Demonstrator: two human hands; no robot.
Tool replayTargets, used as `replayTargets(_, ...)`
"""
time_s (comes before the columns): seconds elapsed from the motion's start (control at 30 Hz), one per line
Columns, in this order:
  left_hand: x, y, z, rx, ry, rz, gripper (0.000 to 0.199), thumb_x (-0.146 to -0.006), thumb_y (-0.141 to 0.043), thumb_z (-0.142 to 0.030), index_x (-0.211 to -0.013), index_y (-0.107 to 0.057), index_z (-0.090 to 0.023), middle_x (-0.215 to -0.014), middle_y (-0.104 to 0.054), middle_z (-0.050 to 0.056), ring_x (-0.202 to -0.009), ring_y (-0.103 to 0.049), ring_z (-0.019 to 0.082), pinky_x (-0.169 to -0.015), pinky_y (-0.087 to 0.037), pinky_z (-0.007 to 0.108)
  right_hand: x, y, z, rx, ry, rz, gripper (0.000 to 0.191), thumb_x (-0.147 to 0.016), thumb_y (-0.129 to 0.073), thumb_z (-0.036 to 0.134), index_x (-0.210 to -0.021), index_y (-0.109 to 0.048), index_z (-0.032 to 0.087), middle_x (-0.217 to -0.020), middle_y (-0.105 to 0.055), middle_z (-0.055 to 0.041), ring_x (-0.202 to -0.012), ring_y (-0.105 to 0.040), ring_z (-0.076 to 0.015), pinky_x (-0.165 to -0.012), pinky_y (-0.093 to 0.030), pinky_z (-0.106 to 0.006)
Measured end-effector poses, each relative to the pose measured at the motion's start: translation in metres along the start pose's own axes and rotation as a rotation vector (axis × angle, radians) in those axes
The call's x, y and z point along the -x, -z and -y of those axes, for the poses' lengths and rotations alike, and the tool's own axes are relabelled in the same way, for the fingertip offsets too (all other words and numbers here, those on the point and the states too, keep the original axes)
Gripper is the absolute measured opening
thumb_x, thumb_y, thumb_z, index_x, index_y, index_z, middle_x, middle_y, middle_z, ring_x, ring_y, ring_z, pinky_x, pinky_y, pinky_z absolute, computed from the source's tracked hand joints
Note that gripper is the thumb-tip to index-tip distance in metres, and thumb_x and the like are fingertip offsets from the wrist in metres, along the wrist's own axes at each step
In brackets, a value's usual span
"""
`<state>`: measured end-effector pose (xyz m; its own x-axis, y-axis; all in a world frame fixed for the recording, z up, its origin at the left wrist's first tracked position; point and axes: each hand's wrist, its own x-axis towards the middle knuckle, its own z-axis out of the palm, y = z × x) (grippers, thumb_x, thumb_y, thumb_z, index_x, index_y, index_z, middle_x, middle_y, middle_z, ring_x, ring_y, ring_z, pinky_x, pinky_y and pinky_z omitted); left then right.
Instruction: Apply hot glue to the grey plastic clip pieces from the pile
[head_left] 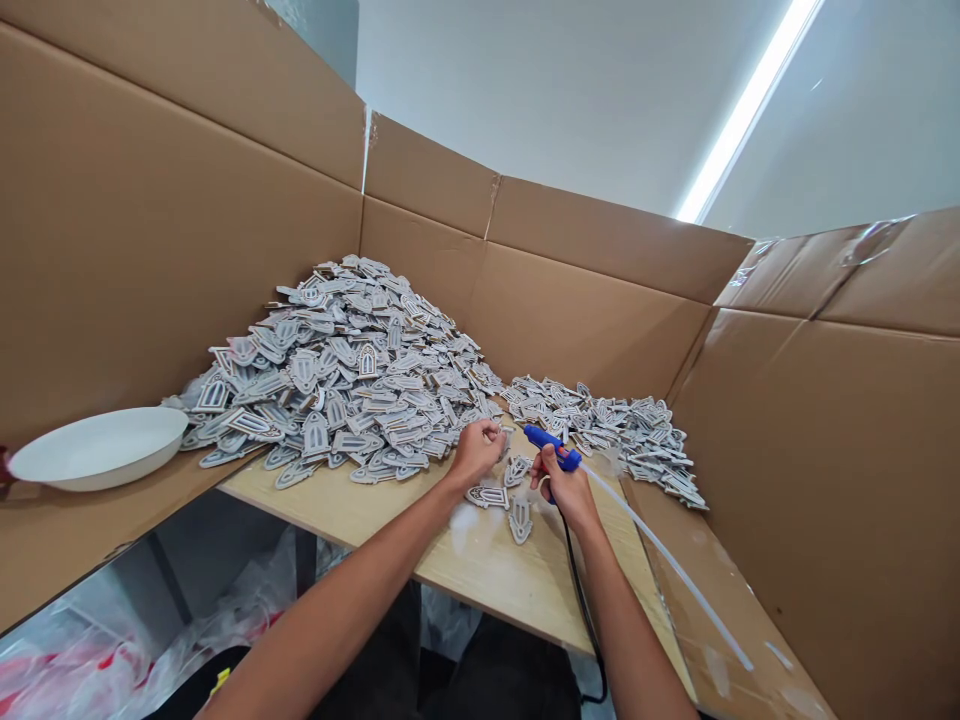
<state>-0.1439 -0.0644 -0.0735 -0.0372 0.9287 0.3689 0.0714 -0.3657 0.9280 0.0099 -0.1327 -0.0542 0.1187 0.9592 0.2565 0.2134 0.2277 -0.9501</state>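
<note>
My right hand point(564, 490) grips a blue hot glue gun point(552, 446), its nozzle pointing left towards my other hand. A long whitish glue stick point(667, 555) sticks out of its back end. My left hand point(480, 452) is closed in a pinch just left of the nozzle, on what seems to be a small grey piece, mostly hidden by the fingers. Below and between the hands lie a few loose grey-white arched window-shaped pieces, among them one arched piece point(489, 496) on its side and another arched piece point(520, 521) nearer me.
A large heap of similar pieces point(360, 370) rises at the left, with a smaller pile point(607, 425) at the back right. Cardboard walls point(592, 290) surround the wooden table point(480, 560). A white bowl point(101, 450) stands far left. The gun's black cord point(577, 590) hangs over the front edge.
</note>
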Motion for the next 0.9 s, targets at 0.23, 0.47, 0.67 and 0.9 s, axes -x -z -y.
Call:
replayTargets(0.23, -0.0011, -0.0032, 0.0021, 0.068, -0.012, 0.047, 0.015, -0.073, -0.064, -0.027, -0.063, -0.060, -0.017, -0.056, -0.053, -0.003, -0.055, -0.046, 0.012, -0.056, -0.034, 0.023, 0.0009, -0.0009, -0.0022, 0.050, -0.025, 0.043, 0.065, -0.069, -0.058, 0.086, -0.062, -0.059, 0.022, -0.054, -0.063, -0.0036, -0.042, -0.057, -0.0158, -0.035, -0.034, -0.024)
replayTargets(0.47, -0.0006, -0.0026, -0.0002, 0.074, -0.016, 0.066, 0.019, -0.075, -0.064, -0.028, -0.059, -0.059, -0.017, -0.054, -0.051, -0.003, -0.054, -0.044, 0.012, -0.055, -0.033, 0.024, -0.0004, -0.0004, -0.0056, 0.103, -0.052, 0.025, 0.066, -0.068, -0.056, 0.088, -0.058, -0.057, 0.023, -0.054, -0.062, -0.0027, -0.039, -0.054, -0.0142, -0.037, -0.034, -0.025)
replayTargets(0.67, -0.0010, -0.0027, 0.0004, 0.085, -0.021, 0.077, 0.020, -0.074, -0.062, -0.029, -0.058, -0.057, -0.018, -0.054, -0.051, -0.003, -0.054, -0.044, 0.012, -0.056, -0.033, 0.024, -0.0004, 0.0006, -0.0078, 0.144, -0.037, 0.012, 0.066, -0.070, -0.055, 0.088, -0.056, -0.056, 0.023, -0.051, -0.061, -0.0020, -0.037, -0.050, -0.0135, -0.038, -0.033, -0.025)
replayTargets(0.9, -0.0017, -0.0044, 0.0025, 0.117, 0.007, 0.087, 0.027, -0.072, -0.065, -0.038, -0.057, -0.055, -0.018, -0.053, -0.048, -0.003, -0.053, -0.043, 0.012, -0.055, -0.032, 0.025, 0.0000, 0.0009, -0.0066, 0.178, -0.052, 0.015, 0.068, -0.070, -0.052, 0.090, -0.054, -0.056, 0.024, -0.050, -0.060, -0.0030, -0.038, -0.050, -0.0146, -0.040, -0.035, -0.026)
